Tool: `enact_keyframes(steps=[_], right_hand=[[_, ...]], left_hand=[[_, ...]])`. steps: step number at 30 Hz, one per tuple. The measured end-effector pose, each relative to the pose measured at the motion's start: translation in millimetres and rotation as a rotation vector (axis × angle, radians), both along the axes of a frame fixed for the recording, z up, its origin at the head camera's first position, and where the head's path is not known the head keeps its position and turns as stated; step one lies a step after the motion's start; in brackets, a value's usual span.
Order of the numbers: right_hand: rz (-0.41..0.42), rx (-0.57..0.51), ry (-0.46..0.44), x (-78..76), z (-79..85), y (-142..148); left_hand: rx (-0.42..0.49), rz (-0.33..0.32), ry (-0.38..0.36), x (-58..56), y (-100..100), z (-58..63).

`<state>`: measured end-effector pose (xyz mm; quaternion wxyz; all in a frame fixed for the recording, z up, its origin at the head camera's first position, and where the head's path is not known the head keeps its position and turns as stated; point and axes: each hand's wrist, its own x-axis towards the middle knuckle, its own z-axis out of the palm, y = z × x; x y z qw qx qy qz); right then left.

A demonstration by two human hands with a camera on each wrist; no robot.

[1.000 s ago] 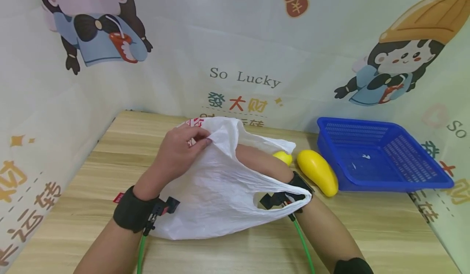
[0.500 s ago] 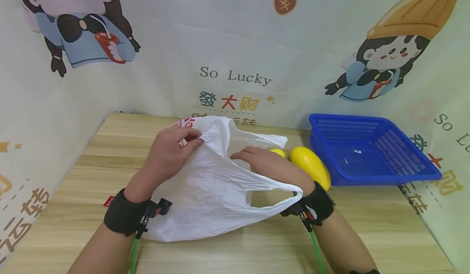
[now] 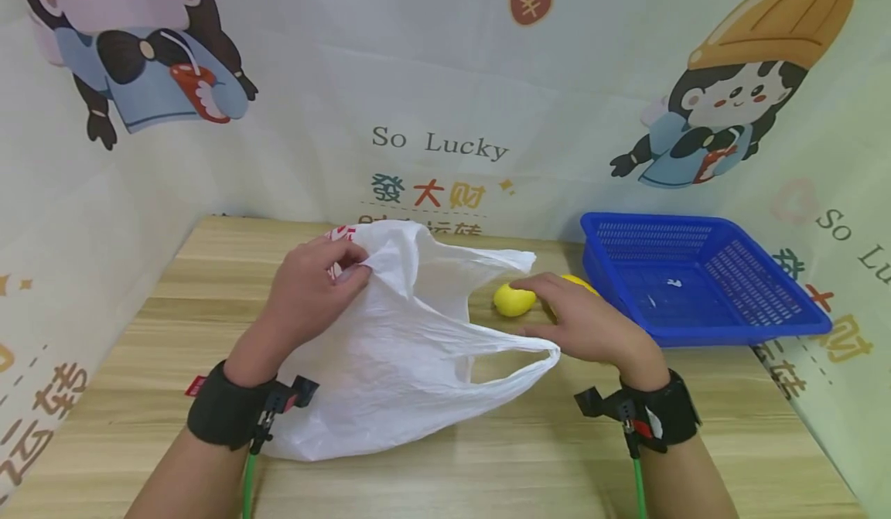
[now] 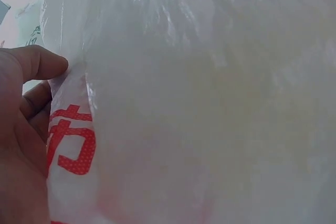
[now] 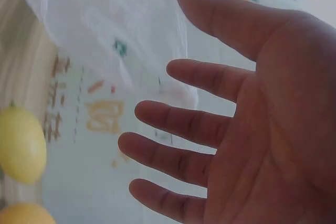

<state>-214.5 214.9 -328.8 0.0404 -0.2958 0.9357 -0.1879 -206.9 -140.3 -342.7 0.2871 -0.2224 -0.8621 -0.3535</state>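
Observation:
My left hand (image 3: 306,295) pinches the edge of a white plastic bag (image 3: 390,364) between thumb and fingers, holding its mouth up and facing right. In the left wrist view the bag's film (image 4: 210,98) fills most of the picture, with red printing near the fingers. My right hand (image 3: 592,322) is outside the bag, just right of its handles, with fingers spread and nothing in its palm, as the right wrist view shows. Close by its fingertips lies a yellow lemon (image 3: 513,302). A yellow mango (image 3: 581,281) is mostly hidden behind that hand. The bag's contents are hidden.
A blue plastic basket (image 3: 738,337) stands at the right back of the wooden table (image 3: 487,480), with small white scraps in it. Behind the table hangs a printed cloth (image 3: 431,55). Green cables run from both wrist cameras.
My right hand has come out of the bag and moved right, over the mango, its wrist now clear of the bag's handle. The left hand keeps its pinch on the bag. The head view has shifted slightly.

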Motion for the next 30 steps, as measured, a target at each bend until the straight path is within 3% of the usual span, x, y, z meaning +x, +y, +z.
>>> enact_keyframes(steps=[7,15,24,30], right_hand=[[-0.09,0.032,-0.014,-2.8,-5.3,17],[-0.136,0.081,0.071,-19.0,-24.6,12],[-0.059,0.114,0.193,-46.2,-50.7,3],[-0.106,0.112,0.19,-61.7,-70.6,2]], left_hand=[[0.0,0.036,0.01,2.2,-6,2.1],[0.014,0.059,0.007,3.4,-11,4.7],[0.027,0.046,0.016,3.8,-11,6.6],[0.028,0.039,0.006,3.5,-10,5.6]])
